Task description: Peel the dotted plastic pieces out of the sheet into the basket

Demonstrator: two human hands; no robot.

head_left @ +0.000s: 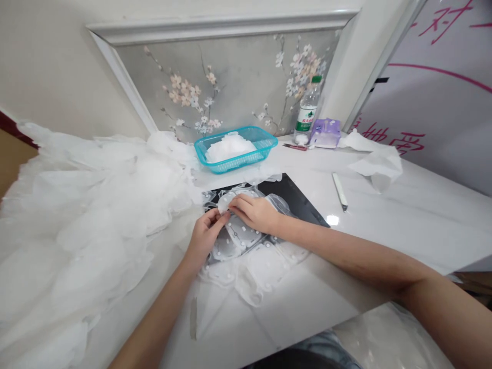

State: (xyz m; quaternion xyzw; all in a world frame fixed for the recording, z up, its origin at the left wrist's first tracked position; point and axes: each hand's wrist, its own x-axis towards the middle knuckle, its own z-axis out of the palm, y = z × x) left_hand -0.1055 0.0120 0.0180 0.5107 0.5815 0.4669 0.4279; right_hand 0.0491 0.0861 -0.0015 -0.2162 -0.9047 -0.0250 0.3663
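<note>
White glossy tabletop (400, 230) below a wall panel painted with blossom branches (230, 77), whiteboard with pink writing (430, 97) at far right. Black board (295, 195) lies flat on the tabletop, and a beaded white fabric panel (249, 264) lies over its near part and hangs past its near edge. Both hands are over the black board, close together, fingertips nearly meeting. Left hand (203, 238) is pinching, thumb and fingers closed on a fold of sheer white fabric (224, 202) at the panel's far side. Right hand (253, 212) has its fingers together and curled over the same fold, pressing it down, thumb hidden. Ruffled white tulle (92, 215) is heaped left of the black board. Beyond it, a teal plastic basket (235, 154) holds fluffy white material (229, 147). Further right past the black board: water bottle (307, 110) with green cap, purple tissue pack (325, 133), red-handled tool (294, 147), too small to identify. Crumpled white tissue (378, 161) lies right of the black board, and a white marker (340, 190) lies just beside its right corner.
</note>
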